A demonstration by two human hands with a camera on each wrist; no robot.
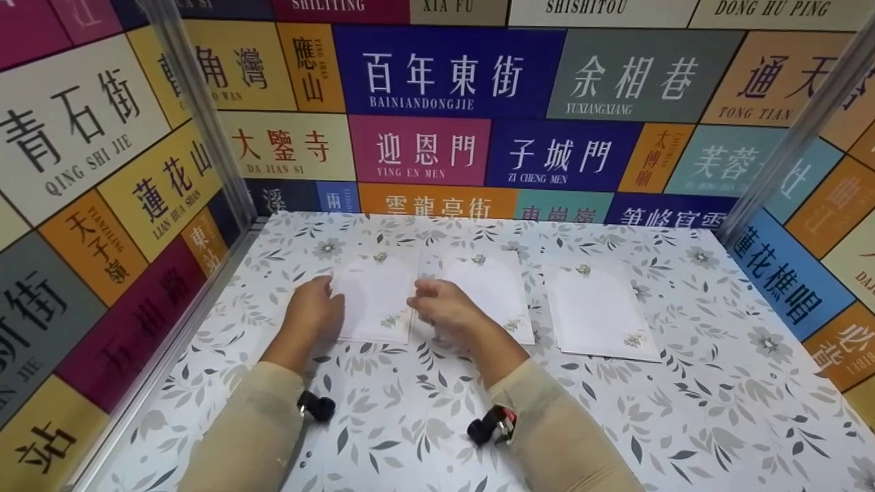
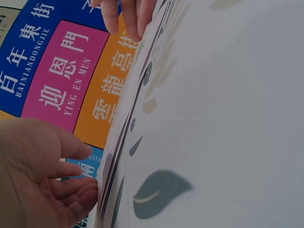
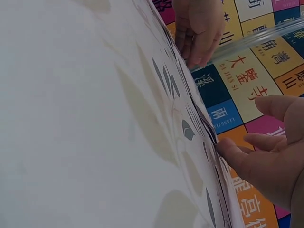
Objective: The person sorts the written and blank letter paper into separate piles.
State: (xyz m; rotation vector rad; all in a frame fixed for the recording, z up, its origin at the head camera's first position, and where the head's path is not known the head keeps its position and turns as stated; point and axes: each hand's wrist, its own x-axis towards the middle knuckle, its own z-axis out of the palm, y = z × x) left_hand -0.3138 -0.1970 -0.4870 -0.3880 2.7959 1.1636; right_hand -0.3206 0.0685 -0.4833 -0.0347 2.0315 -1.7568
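On the floral tablecloth three piles of white letter paper with flower prints lie in a row. My left hand (image 1: 311, 311) is at the side edge of the left letter paper (image 1: 372, 301), its fingers loosely bent. Across the same paper, my right hand (image 1: 444, 311) rests at the opposite edge, overlapping the gap to the middle letter paper (image 1: 493, 294). In the left wrist view, the left hand (image 2: 42, 175) has its fingertips low at the table surface. The right wrist view shows the right hand (image 3: 275, 156) with thumb and fingers apart, nothing visible between them.
The right letter paper (image 1: 598, 307) lies apart from the middle one, its sheets slightly offset. A patterned tablecloth (image 1: 711, 389) covers the table. Panels with colourful street-name signs (image 1: 444, 75) stand behind and at both sides, with clear corner posts (image 1: 205, 109).
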